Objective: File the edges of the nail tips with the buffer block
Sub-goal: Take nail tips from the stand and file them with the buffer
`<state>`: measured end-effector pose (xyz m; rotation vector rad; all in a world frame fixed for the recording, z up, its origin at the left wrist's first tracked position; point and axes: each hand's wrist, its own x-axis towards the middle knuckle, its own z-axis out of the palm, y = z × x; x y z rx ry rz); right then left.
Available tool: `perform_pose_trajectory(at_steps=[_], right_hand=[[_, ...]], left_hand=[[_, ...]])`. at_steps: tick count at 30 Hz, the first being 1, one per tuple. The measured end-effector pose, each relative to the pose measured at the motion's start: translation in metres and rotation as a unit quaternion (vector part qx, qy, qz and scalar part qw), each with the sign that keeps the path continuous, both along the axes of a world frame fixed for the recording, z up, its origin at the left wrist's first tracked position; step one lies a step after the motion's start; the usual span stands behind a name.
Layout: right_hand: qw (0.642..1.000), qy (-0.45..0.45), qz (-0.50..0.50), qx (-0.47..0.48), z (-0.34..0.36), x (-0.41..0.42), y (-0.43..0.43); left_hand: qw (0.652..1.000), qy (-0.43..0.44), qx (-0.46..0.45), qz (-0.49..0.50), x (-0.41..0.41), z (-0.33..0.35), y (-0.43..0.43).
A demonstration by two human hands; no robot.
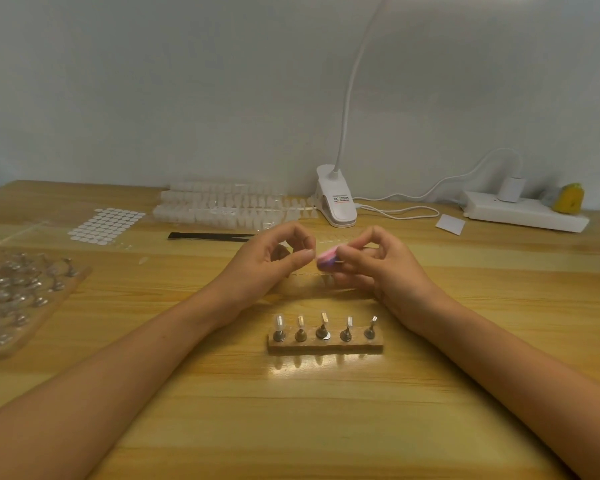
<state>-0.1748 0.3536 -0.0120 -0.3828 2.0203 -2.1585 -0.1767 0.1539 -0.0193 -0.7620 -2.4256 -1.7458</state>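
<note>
wooden bar of metal pegs; beyond, left hand pinches pale nail tip, right hand pinches pink buffer block.

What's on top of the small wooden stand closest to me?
Five metal holders stand in a row on the wooden stand. The leftmost carries a clear nail tip; the others' tops are too small to tell. Their bases hide how they attach.
</note>
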Motion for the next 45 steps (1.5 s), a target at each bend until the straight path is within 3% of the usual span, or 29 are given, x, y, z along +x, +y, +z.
perform_pose_trajectory(at_steps=[4, 9, 13, 17, 20, 25, 29, 34, 38, 43, 45], right_hand=[[0.996, 0.023, 0.055, 0.072, -0.0003, 0.0011, -0.0019], [1.000, 0.004, -0.001, 0.010, 0.0019, 0.0005, 0.0003], [0.993, 0.030, 0.064, 0.091, 0.0006, 0.0019, -0.0016], [1.000, 0.009, 0.006, 0.024, 0.0023, 0.0016, 0.0001], [0.993, 0.036, 0.051, 0.099, 0.0003, 0.0022, -0.0015], [0.999, -0.015, -0.018, -0.032, 0.0023, 0.0004, 0.0018], [0.994, 0.042, 0.050, 0.091, -0.0024, 0.0016, -0.0018], [1.000, 0.017, -0.001, 0.001, -0.0007, 0.0017, 0.0014], [0.995, 0.048, 0.058, 0.070, -0.0031, 0.0034, -0.0010], [1.000, 0.021, 0.001, -0.013, -0.0014, 0.0011, 0.0017], [0.997, 0.044, 0.035, 0.052, -0.0034, 0.0011, 0.0004]], left_hand=[[1.000, 0.011, -0.013, 0.003, 0.0004, -0.0004, 0.0003], [1.000, 0.006, -0.015, 0.010, 0.0008, -0.0003, 0.0002], [1.000, 0.016, -0.023, 0.008, 0.0011, 0.0003, 0.0005], [0.999, 0.029, -0.038, 0.009, 0.0008, -0.0001, 0.0009], [0.999, 0.037, -0.034, 0.008, 0.0008, -0.0005, 0.0010], [0.997, 0.052, -0.054, 0.003, -0.0002, -0.0013, 0.0016], [1.000, 0.018, -0.005, 0.008, -0.0005, -0.0020, -0.0001], [0.999, 0.031, -0.030, 0.007, -0.0012, -0.0019, 0.0008], [0.998, 0.044, -0.036, 0.004, -0.0003, -0.0009, 0.0011], [1.000, 0.021, -0.019, 0.003, 0.0003, -0.0005, 0.0001], [0.999, 0.034, -0.023, 0.002, 0.0008, -0.0003, 0.0006]])
